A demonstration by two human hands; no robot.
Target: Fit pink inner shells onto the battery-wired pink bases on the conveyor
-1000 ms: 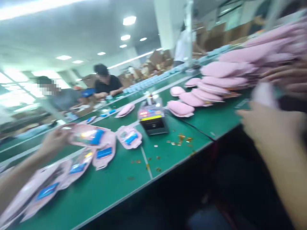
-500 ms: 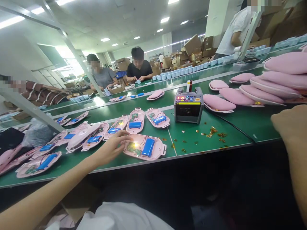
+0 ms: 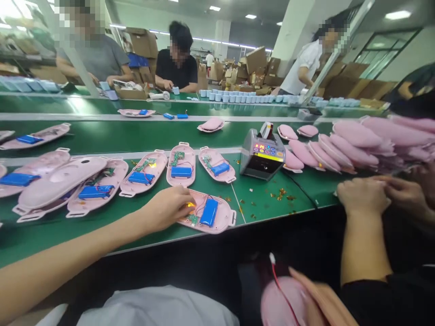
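Note:
My left hand (image 3: pixel 171 206) has its fingers bent over the left end of an open pink plastic shell (image 3: pixel 222 215) lying on the green bench. Inside that shell sit a blue battery pack (image 3: pixel 209 213), thin wires and a green circuit board (image 3: pixel 193 220) with a glowing yellow light, partly covered by my fingers. Low in the view, off the bench edge, my right hand (image 3: pixel 319 296) holds a rounded pink shell piece (image 3: pixel 282 301). A red wire (image 3: pixel 280 287) with a white connector (image 3: pixel 272 258) runs across it.
Open pink shells (image 3: pixel 181 165) with batteries line the bench. A tape dispenser (image 3: pixel 263 154) stands behind scattered amber tape bits (image 3: pixel 280 194). Pink cushioned pieces (image 3: pixel 356 131) are piled right, near a co-worker's hands (image 3: pixel 363 197). Other people sit across the line.
My left hand has closed from spread fingers onto the shell's left end. My right hand has come into view with the pink piece. The view has turned, showing more of the co-worker's arms.

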